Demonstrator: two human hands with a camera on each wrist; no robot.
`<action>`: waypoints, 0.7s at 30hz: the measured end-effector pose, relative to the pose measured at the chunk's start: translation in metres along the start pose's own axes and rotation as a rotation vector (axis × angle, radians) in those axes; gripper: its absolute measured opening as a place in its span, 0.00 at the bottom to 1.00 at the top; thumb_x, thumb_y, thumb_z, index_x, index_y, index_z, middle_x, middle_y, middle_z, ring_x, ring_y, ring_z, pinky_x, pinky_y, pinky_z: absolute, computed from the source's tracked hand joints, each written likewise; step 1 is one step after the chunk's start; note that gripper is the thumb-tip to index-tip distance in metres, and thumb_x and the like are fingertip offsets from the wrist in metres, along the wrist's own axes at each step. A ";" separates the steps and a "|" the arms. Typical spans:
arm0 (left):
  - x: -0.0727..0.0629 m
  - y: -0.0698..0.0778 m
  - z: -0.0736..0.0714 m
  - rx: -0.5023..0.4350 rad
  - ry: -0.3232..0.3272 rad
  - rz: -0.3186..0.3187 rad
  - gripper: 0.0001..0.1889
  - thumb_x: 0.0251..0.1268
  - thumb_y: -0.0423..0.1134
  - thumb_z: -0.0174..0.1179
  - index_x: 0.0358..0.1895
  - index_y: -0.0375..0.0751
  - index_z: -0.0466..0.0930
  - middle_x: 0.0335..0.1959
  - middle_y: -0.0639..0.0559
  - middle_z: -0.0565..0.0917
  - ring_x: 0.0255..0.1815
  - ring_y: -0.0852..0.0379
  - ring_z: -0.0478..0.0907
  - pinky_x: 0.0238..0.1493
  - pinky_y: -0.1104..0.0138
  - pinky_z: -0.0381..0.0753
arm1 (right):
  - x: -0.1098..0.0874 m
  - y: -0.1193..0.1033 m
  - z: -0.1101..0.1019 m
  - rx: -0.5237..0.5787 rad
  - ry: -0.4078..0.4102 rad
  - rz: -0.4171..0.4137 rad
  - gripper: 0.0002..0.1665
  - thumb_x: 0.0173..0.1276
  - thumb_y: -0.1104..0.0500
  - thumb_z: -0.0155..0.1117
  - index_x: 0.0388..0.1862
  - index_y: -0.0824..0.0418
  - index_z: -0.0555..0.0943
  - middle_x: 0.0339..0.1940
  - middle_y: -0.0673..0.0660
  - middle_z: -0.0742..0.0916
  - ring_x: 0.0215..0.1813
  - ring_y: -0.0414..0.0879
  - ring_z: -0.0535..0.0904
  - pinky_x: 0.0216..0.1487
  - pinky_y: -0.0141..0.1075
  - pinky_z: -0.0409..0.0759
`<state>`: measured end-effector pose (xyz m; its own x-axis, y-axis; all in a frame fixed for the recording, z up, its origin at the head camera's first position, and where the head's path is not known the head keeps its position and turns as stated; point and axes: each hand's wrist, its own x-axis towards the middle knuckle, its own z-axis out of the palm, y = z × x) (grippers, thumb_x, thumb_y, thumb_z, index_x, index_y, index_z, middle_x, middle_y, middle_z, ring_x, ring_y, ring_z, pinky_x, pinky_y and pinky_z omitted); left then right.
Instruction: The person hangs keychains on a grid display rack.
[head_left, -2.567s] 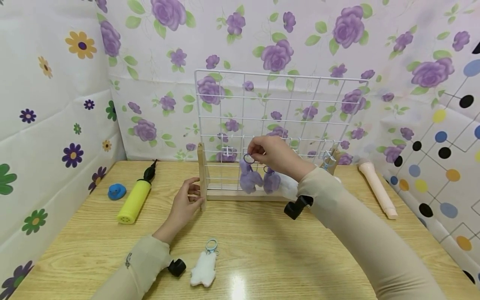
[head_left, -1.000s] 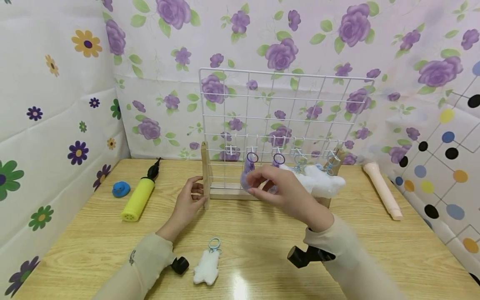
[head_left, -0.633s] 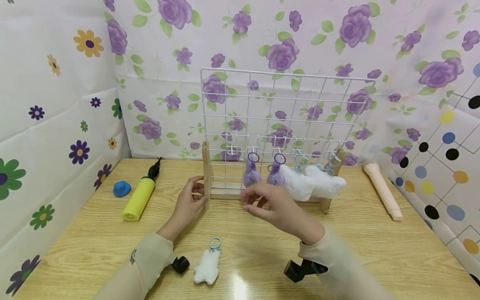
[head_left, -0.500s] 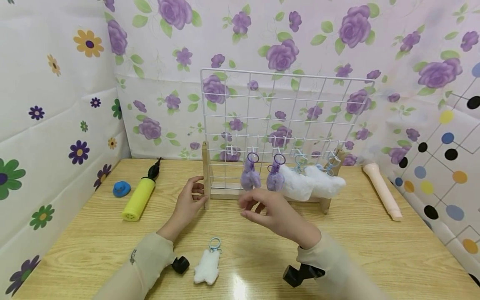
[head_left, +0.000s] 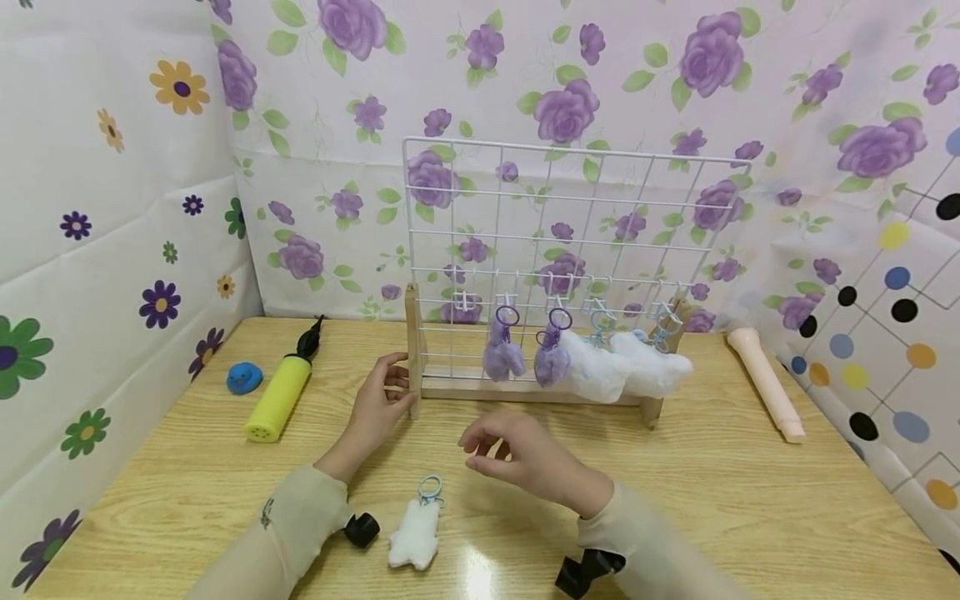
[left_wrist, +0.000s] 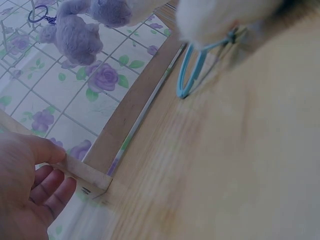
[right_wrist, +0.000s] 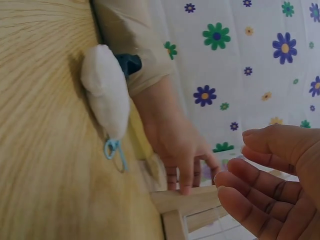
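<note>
My left hand grips the left wooden upright of a white wire grid rack, with thumb and fingers on either side of it in the left wrist view. Loosely curved and holding nothing, my right hand hovers over the table in front of the rack. A white plush keychain with a light blue ring lies on the table between my forearms. From the rack's hooks hang two purple plush keychains on purple rings. Two white plush keychains on light blue rings hang to their right.
On the left of the wooden table lie a yellow hand pump and a blue rubber duck. A pale pink tube-shaped object lies at the far right. A bare hook sits at the rack's left end.
My right hand let go of the left purple plush keychain's ring, leaving it hanging on a hook. It then came down and toward the white keychain on the table. My left hand stayed put.
</note>
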<state>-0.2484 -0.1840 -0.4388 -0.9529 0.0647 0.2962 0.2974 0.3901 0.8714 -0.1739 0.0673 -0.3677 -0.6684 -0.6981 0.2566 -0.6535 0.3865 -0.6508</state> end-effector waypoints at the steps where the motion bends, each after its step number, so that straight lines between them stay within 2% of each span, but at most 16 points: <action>1: 0.000 -0.001 0.000 -0.001 -0.001 -0.003 0.33 0.59 0.23 0.62 0.67 0.40 0.62 0.51 0.38 0.76 0.48 0.46 0.75 0.43 0.72 0.78 | 0.001 0.002 0.002 -0.001 -0.007 0.001 0.08 0.67 0.60 0.64 0.44 0.60 0.82 0.39 0.56 0.87 0.38 0.36 0.81 0.35 0.28 0.81; 7: 0.001 -0.001 0.001 -0.011 -0.003 -0.002 0.32 0.59 0.23 0.62 0.67 0.40 0.63 0.51 0.37 0.75 0.48 0.46 0.74 0.44 0.72 0.78 | 0.005 0.009 0.016 0.010 -0.057 0.037 0.09 0.67 0.61 0.64 0.44 0.62 0.82 0.39 0.56 0.87 0.37 0.35 0.81 0.35 0.26 0.80; 12: -0.001 -0.001 0.000 -0.010 0.000 0.001 0.32 0.58 0.23 0.62 0.66 0.40 0.63 0.51 0.38 0.76 0.48 0.46 0.75 0.43 0.72 0.78 | 0.010 0.012 0.027 0.047 -0.102 0.101 0.09 0.67 0.60 0.64 0.44 0.62 0.82 0.38 0.53 0.87 0.36 0.33 0.79 0.35 0.24 0.79; 21: -0.001 0.000 0.000 -0.006 0.007 0.015 0.32 0.58 0.23 0.63 0.66 0.39 0.63 0.50 0.37 0.76 0.48 0.45 0.75 0.45 0.64 0.81 | 0.018 0.016 0.040 0.023 -0.162 0.145 0.10 0.66 0.59 0.65 0.45 0.61 0.82 0.40 0.54 0.86 0.37 0.34 0.79 0.38 0.24 0.78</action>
<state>-0.2477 -0.1837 -0.4391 -0.9479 0.0641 0.3119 0.3120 0.3837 0.8692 -0.1817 0.0369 -0.4023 -0.6878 -0.7247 0.0415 -0.5449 0.4777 -0.6891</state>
